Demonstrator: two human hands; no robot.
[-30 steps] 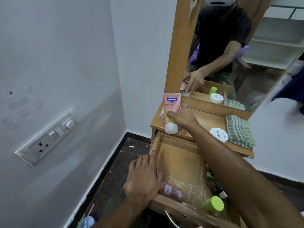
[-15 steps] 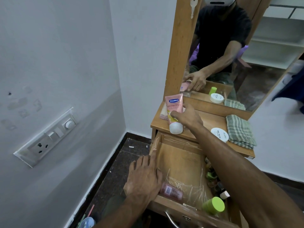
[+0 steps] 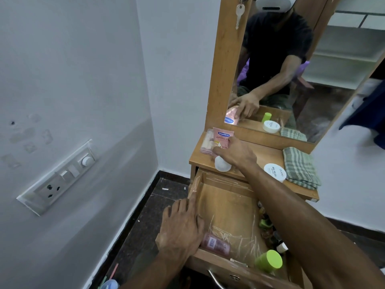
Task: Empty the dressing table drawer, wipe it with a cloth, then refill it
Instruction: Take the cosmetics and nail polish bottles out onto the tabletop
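Compared with the earlier frames, the pink tube [image 3: 223, 140] stands a little further back on the tabletop [image 3: 268, 155], nearer to the mirror [image 3: 302, 69], and the right hand [image 3: 235, 155] has moved with it. The left hand [image 3: 183, 226] has hardly moved.

This tube stands on its white cap [image 3: 222, 164], cap down and flat crimped end up, so its long axis is almost vertical, leaning slightly toward 11 o'clock. The printed side faces the camera. It rests against some flat pink sachets [image 3: 207, 143] at 9 o'clock of it.

Fingers of the right hand are curled around the lower body of the tube, just above the cap, and they grasp it. The left hand lies on the left front corner of the open drawer [image 3: 227, 205], fingers fairly straight and pressing on the rim; it grasps nothing.

I judge the tube to be light, with a soft plastic body that gives under pressure and a hard cap. The surface looks smooth and may slip. The best hold is low, near the stiff shoulder above the cap, because the narrow base can tip easily.

Inside the drawer remain a small pink bottle [image 3: 215, 244] at 6 o'clock, a green-capped container [image 3: 268, 261] at 5 o'clock, and small bottles along the right side. A white jar [image 3: 275, 172] and a checked cloth [image 3: 300, 165] lie on the tabletop at 3 o'clock of the tube.
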